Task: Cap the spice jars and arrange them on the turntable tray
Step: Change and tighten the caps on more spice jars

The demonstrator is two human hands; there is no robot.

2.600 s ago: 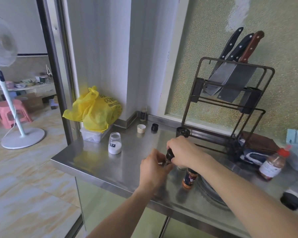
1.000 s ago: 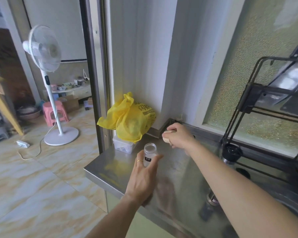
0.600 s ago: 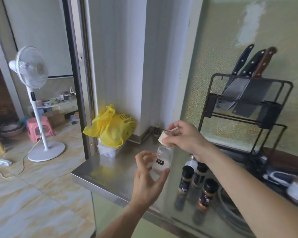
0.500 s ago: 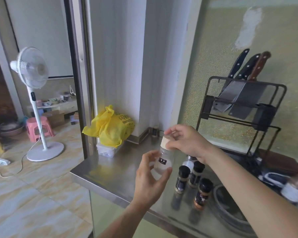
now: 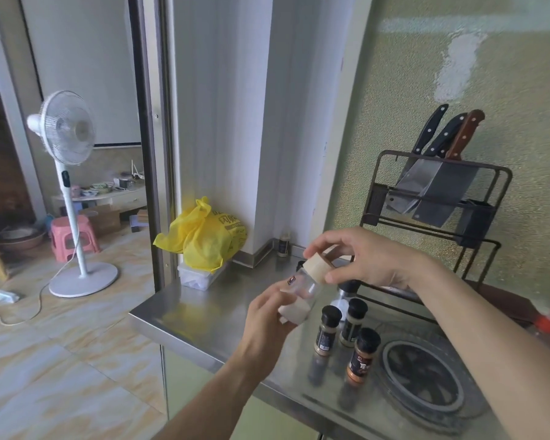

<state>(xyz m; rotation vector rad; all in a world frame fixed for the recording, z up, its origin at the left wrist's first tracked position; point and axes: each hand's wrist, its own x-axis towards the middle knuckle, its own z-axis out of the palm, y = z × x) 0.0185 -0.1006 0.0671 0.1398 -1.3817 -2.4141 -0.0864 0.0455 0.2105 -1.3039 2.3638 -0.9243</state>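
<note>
From over the person's shoulder, the left hand (image 5: 269,319) gripped a clear jar (image 5: 299,296) of white powder, held tilted above the steel counter (image 5: 204,315). The right hand (image 5: 362,258) pinched the beige cap (image 5: 318,268) between thumb and fingers, seated on the jar's mouth. Three black-capped spice jars (image 5: 346,331) stood close together on the counter, just beside the round turntable tray (image 5: 391,373). A knife rack (image 5: 438,198) stood behind; a yellow bag (image 5: 204,239) sat in the corner.
</note>
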